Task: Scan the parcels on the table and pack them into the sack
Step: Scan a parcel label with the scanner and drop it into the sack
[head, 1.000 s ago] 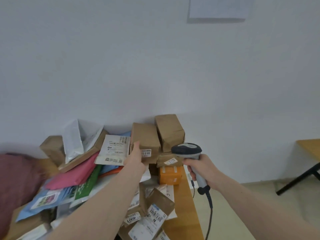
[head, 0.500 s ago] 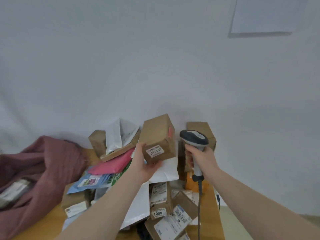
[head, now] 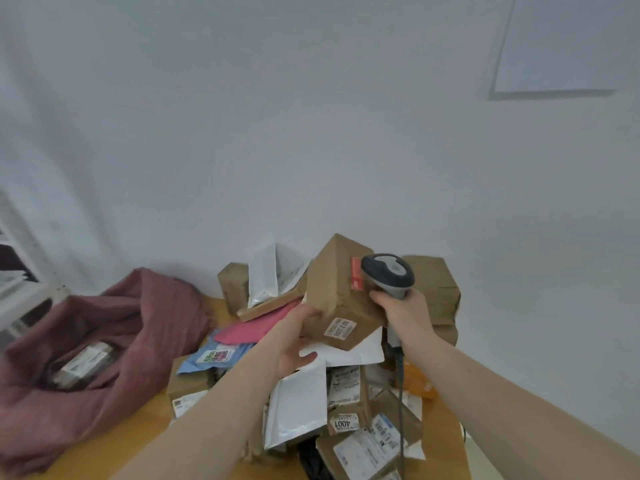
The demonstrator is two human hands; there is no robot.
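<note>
The left hand [head: 294,337] grips a brown cardboard box [head: 341,292] from below and at its left side, fingers curled onto its underside, holding it tilted above the heap of parcels [head: 311,393] that covers the right half of the table [head: 145,424]. The right hand [head: 403,311] is wrapped round the handle of a grey corded scanner [head: 388,273], whose head sits just beside the box's right face, next to a red sticker [head: 356,278]. A white label [head: 339,329] faces down and towards me on a different face. So this looks like the scanning step, not yet finished. I'd judge the box needs turning so the label meets the scanner head. Then it goes left, into the dusky pink sack [head: 114,327] slumped open at the table's left edge, with one parcel visible inside.
</note>
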